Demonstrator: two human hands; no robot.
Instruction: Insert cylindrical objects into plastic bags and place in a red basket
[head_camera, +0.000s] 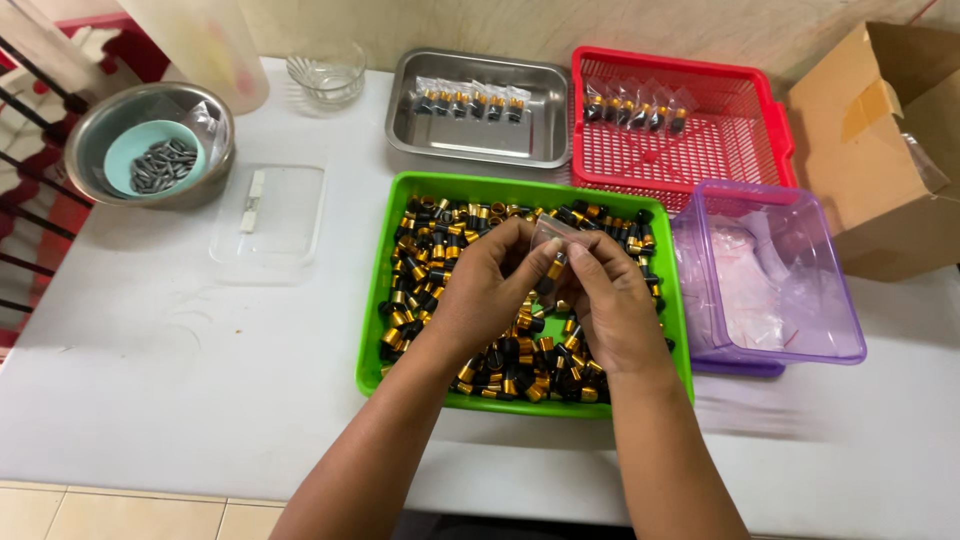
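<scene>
Bagging step: our left hand (490, 285) and right hand (600, 300) pinch small clear bag (552, 237) above green tray (372, 330) of black-and-gold caps (430, 260); next move likely needs bag mouth held open.

White table (180, 370) carries it all: a green tray (372, 330) sits right under the grip, a steel tray (400, 120) and red basket (780, 150) lie beyond it, a purple bin (850, 340) just to its right, a cardboard box (880, 200) farther right, and a clear lid (290, 220), steel bowl (90, 130) and glass bowl (325, 75) sit off left
</scene>
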